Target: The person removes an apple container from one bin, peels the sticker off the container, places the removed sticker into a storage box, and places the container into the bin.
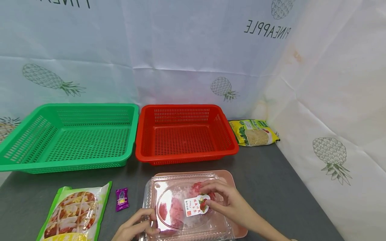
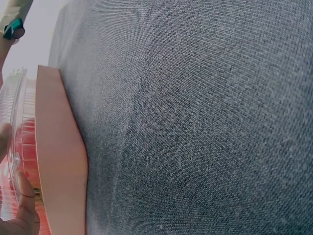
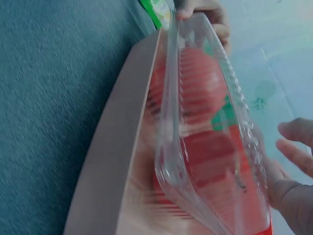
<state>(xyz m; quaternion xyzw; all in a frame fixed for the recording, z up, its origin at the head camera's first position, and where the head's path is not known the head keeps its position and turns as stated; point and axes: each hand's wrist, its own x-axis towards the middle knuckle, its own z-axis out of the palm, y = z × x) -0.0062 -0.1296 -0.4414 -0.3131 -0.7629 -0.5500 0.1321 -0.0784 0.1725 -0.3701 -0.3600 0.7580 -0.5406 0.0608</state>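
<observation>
A clear plastic container (image 1: 169, 222) sits low in front of me, in or over a pink tray (image 1: 225, 174) whose wall (image 2: 61, 147) shows from the side. Red rounded things (image 3: 200, 83) show through the plastic. My left hand (image 1: 135, 226) grips the container's left edge, one finger above the rim and another below it in the left wrist view. Over the right part of the lid is my right hand (image 1: 227, 201), thumb and fingers spread apart. Its thumb tip lies at a white label (image 1: 193, 206) with a strawberry picture. Nothing shows held between those fingers.
Behind stand a green basket (image 1: 87, 144) and a red basket (image 1: 184, 140). A yellow food packet (image 1: 254, 133) lies beyond the red one. Left of the container are a small purple packet (image 1: 122, 199) and a larger green-edged food bag (image 1: 75, 214). Pineapple-print cloth (image 1: 181, 43) hangs behind.
</observation>
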